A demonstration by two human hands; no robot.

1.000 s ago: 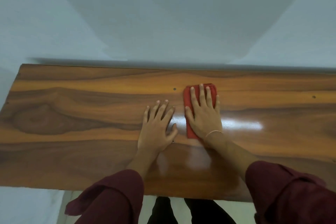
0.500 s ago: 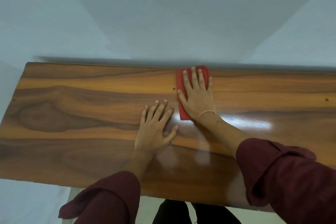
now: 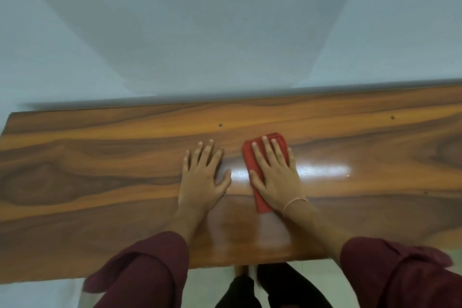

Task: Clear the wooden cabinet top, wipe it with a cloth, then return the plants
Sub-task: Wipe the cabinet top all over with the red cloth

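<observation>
The pale wall (image 3: 225, 32) rises beyond my fingertips. Under both palms lies the wooden cabinet top (image 3: 100, 162), with no plants on it and none anywhere in view. My dark red sleeves (image 3: 150, 270) hang over its near edge. My left hand (image 3: 202, 180) lies flat on the wood, fingers spread, holding nothing, only bracing. My right hand (image 3: 275, 177), just beside it, presses down with straight fingers on the folded red cloth (image 3: 261, 205), which shows past my fingertips and beside the heel of my palm. Half a second ago that hand and cloth were up at the far edge by the wall. Now I have drawn them back toward me, level with my left hand. I judge this a back-and-forth stroke in mid-wipe: clearing is done, this strip is covered, the wood out to either side of my hands remains, and the plants come after. A thin thread band (image 3: 295, 201) circles my right wrist.
</observation>
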